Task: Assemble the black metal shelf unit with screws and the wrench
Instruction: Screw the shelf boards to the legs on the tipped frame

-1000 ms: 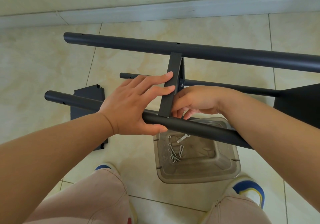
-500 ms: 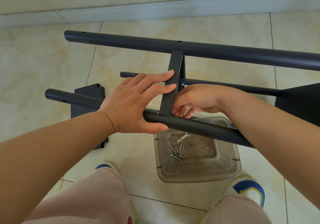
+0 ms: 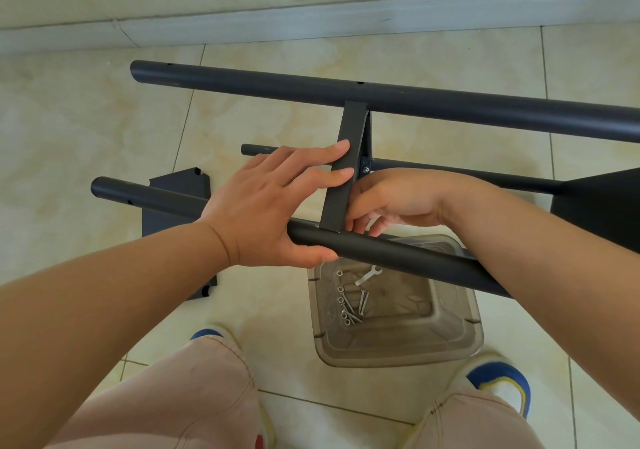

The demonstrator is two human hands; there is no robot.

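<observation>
Flat black metal crossbar (image 3: 341,178) runs up-down mid-frame between the tubes. Left hand (image 3: 273,206) braces it, fingers straight, thumb under the near black round tube (image 3: 381,252). Right hand (image 3: 398,199) is curled at its right side, nearer the silver screw (image 3: 365,170); can't tell if it holds anything.

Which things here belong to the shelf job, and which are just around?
In the job: left hand, right hand, crossbar, near tube, far tube, screws, wrench.
Just around: clear tray, shoes.
</observation>
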